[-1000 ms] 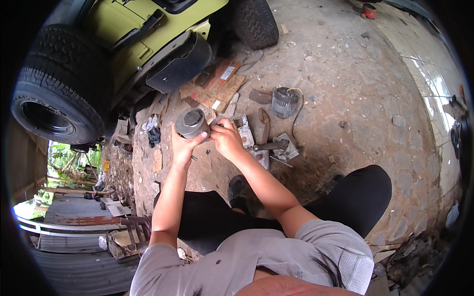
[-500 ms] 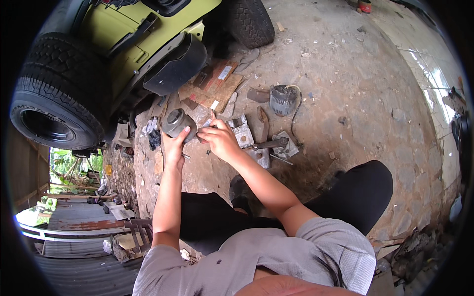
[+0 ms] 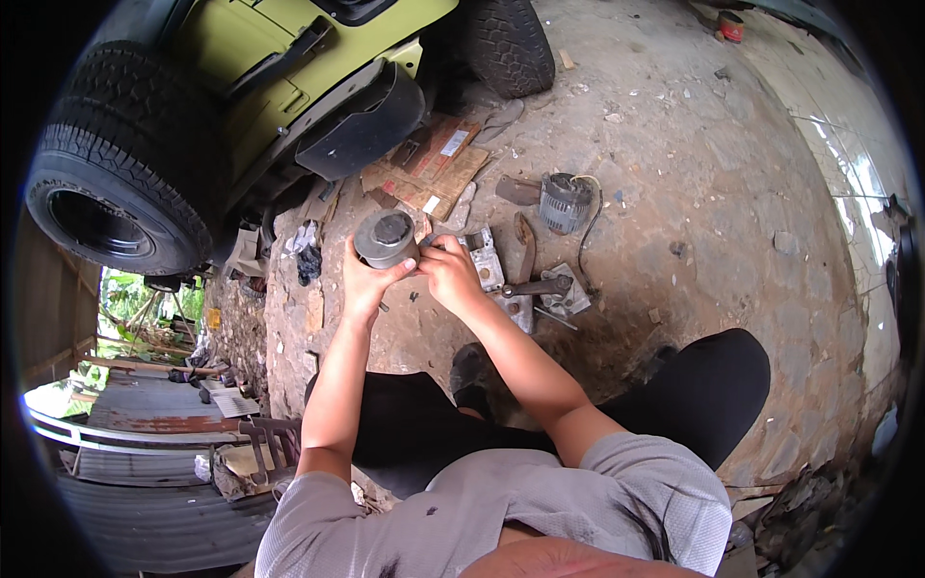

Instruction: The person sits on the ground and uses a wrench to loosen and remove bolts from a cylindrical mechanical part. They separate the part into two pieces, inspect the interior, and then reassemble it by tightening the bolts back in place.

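Observation:
My left hand (image 3: pixel 371 287) wraps round a piston (image 3: pixel 389 243), a grey metal cylinder with a dark patch on its top face. A short thin rod end shows below that hand. My right hand (image 3: pixel 449 272) is closed at the piston's right side, its fingers pinched together; what they pinch is hidden. To the right on the ground lie a connecting rod (image 3: pixel 540 287), a pale metal block (image 3: pixel 488 264) and a dirty metal plate (image 3: pixel 567 295). A rusty curved strip (image 3: pixel 525 246) lies just beyond them.
A ribbed metal motor-like unit (image 3: pixel 565 204) with a wire stands farther off. Flattened cardboard (image 3: pixel 434 171) lies beside a yellow-green vehicle (image 3: pixel 260 63) with a large tyre (image 3: pixel 120 183) at left. A red can (image 3: pixel 731 27) stands far right. Corrugated sheets (image 3: pixel 164 491) lie at lower left.
The piston has moved right in the picture and its top face has turned more upward. My right hand has also shifted slightly right, staying at its side. The whole view has shifted a little.

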`<state>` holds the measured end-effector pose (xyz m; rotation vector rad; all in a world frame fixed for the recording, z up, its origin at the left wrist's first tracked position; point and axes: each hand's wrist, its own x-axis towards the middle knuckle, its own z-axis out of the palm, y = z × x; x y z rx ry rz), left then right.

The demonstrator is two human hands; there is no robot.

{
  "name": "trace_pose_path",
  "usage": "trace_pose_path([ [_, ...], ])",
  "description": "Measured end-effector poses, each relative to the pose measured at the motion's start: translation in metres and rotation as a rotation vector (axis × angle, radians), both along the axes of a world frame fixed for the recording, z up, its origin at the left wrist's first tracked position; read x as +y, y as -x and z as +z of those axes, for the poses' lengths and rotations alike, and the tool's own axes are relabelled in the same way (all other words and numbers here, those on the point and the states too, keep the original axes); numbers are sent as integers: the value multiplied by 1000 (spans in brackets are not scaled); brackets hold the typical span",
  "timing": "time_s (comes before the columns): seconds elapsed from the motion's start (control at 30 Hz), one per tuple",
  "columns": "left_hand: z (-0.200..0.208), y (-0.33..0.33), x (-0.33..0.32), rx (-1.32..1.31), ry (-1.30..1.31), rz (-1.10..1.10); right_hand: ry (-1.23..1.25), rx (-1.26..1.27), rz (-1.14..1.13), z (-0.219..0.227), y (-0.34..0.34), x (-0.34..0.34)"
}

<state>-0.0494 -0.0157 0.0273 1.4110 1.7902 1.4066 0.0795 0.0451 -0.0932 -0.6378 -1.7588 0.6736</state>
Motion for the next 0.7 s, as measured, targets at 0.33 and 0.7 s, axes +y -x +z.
trace_pose_path([
  [0.33, -1, 7, -1, -106, -38, 59, -23, 15, 19, 3, 4, 0],
  [0.7, -1, 10, 0, -189, -20, 100, -74, 98, 2, 11, 4, 1],
])
